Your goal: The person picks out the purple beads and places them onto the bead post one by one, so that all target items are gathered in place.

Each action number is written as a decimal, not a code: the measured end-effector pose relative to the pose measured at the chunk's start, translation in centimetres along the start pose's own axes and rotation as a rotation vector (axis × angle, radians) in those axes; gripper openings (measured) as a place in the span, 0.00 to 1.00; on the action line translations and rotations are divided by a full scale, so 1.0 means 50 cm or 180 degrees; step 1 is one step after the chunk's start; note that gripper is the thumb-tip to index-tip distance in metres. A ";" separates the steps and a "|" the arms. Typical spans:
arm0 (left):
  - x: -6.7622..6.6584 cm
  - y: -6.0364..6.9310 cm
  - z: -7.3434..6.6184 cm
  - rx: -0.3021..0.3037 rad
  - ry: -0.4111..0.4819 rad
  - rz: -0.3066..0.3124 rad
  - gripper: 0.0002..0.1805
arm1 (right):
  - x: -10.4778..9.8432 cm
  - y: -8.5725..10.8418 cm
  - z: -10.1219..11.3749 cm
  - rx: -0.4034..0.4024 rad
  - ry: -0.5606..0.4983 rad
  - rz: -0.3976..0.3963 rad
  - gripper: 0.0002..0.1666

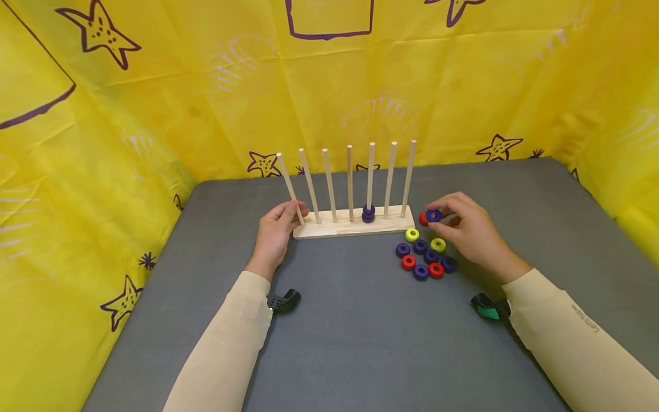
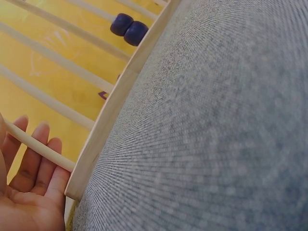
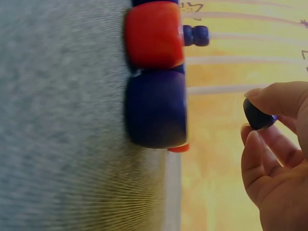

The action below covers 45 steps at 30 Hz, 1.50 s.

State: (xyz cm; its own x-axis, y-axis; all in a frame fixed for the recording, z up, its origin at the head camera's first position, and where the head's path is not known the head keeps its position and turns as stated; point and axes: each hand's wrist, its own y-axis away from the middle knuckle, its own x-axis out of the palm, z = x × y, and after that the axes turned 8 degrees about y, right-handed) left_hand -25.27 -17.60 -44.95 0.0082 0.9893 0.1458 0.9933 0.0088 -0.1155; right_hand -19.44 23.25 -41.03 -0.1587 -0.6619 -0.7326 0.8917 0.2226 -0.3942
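Note:
A wooden base (image 1: 355, 228) carries a row of upright pegs. Two dark blue rings (image 1: 368, 214) are stacked low on the fifth peg from the left. My left hand (image 1: 274, 236) grips the leftmost peg (image 1: 288, 182) near its foot; in the left wrist view the fingers of that hand (image 2: 36, 178) lie behind the peg (image 2: 45, 150). Right of the base, my right hand (image 1: 465, 229) pinches a dark blue ring (image 1: 433, 216) between thumb and fingers, and the right wrist view shows this ring (image 3: 257, 114) raised in the hand (image 3: 281, 149). A red ring (image 1: 423, 218) shows just behind it.
Several loose blue, red and yellow rings lie grouped on the grey table (image 1: 355, 343) near the base's right end, including a yellow one (image 1: 412, 235) close to its corner. A yellow patterned cloth (image 1: 319, 86) hangs behind and beside the table.

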 end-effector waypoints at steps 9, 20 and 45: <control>-0.002 0.001 0.005 0.0040 0.0029 -0.0002 0.28 | -0.017 -0.005 0.022 -0.0107 -0.0081 -0.0149 0.17; 0.002 -0.002 0.012 0.0063 0.0057 0.0015 0.28 | -0.043 -0.038 0.071 -0.0347 -0.0100 -0.0438 0.18; 0.001 0.000 0.007 0.0062 0.0006 0.0003 0.29 | -0.081 -0.127 0.162 -0.0758 -0.0049 -0.0642 0.18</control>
State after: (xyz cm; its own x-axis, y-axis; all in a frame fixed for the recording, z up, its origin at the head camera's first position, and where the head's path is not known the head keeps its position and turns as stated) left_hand -25.29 -17.52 -45.29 0.0094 0.9890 0.1475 0.9908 0.0107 -0.1346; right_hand -21.01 18.72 -31.08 -0.3142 -0.7200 -0.6187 0.7182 0.2459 -0.6510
